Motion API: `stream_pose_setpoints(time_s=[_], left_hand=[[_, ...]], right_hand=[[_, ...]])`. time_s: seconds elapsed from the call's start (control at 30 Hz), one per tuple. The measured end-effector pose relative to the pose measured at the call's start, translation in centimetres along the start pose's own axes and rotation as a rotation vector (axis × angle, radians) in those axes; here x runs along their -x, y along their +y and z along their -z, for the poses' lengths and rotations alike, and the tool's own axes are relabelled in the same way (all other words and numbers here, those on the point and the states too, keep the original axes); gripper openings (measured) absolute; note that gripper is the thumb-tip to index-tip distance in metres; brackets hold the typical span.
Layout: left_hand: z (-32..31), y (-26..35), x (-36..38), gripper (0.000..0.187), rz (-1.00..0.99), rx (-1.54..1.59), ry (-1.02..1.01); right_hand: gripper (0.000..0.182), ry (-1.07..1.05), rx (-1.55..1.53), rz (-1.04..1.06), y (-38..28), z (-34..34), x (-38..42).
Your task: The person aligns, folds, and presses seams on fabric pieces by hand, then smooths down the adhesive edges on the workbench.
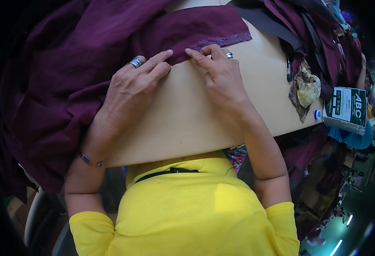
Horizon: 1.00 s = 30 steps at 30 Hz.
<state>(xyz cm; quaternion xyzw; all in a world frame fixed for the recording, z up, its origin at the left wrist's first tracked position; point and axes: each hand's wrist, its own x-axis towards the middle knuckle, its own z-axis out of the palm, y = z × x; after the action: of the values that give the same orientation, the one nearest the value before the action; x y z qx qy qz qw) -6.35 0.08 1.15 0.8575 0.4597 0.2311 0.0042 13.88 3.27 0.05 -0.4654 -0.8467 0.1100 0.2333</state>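
Observation:
A maroon piece of fabric (pixel 183 27) lies on the pale table, with a shiny greyish-purple strip (pixel 221 41) along its near edge. My left hand (pixel 138 81), with rings on one finger, has its index finger and thumb closed on this edge. Just to the right, my right hand (pixel 223 74) pinches the same edge between thumb and bent fingers, near the left end of the strip. A small gap separates the two hands' fingertips. The undersides of the fingers are hidden.
A large heap of maroon cloth (pixel 63 72) covers the table's left side and hangs over. On the right are dark and maroon pieces (pixel 324 38), a black pen-like item (pixel 289 70), a crumpled yellowish rag (pixel 308 87), a small blue-and-white cap (pixel 317 114) and an ABC box (pixel 345 109).

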Motion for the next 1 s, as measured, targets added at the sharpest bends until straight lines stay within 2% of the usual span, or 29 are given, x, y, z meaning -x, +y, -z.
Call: stream_pose_setpoints(time_s=[0.13, 0.27, 0.43, 0.47, 0.57, 0.77, 0.87, 1.0], left_hand=[[-0.2, 0.1, 0.0, 0.023, 0.017, -0.075, -0.046], [-0.2, 0.1, 0.0, 0.026, 0.039, -0.079, -0.06], [0.5, 0.1, 0.0, 0.05, 0.084, -0.013, -0.082], [0.6, 0.1, 0.0, 0.056, 0.097, 0.008, -0.087], [1.0, 0.2, -0.1, 0.067, 0.137, 0.042, -0.108], [1.1, 0.2, -0.2, 0.067, 0.156, 0.067, -0.119], [1.5, 0.3, -0.3, 0.058, 0.18, 0.056, -0.192], [0.7, 0.0, 0.1, 0.07, 0.173, 0.117, -0.109]], right_hand=[[0.039, 0.0, 0.364, 0.027, -0.6, -0.4, 0.0], [0.036, 0.003, 0.491, 0.182, -1.6, -0.3, 0.2], [0.038, 0.021, 0.688, 0.225, -0.3, 1.5, -0.6], [0.041, -0.029, 0.734, 0.229, -0.4, 1.7, -0.6], [0.043, -0.007, 0.745, 0.319, -0.2, 1.4, -0.7], [0.041, -0.044, 0.781, 0.373, -1.2, 0.5, -0.5], [0.038, -0.035, 0.749, 0.374, -2.1, -0.1, -0.6], [0.032, -0.057, 0.644, 0.378, -3.2, -0.8, -0.4]])
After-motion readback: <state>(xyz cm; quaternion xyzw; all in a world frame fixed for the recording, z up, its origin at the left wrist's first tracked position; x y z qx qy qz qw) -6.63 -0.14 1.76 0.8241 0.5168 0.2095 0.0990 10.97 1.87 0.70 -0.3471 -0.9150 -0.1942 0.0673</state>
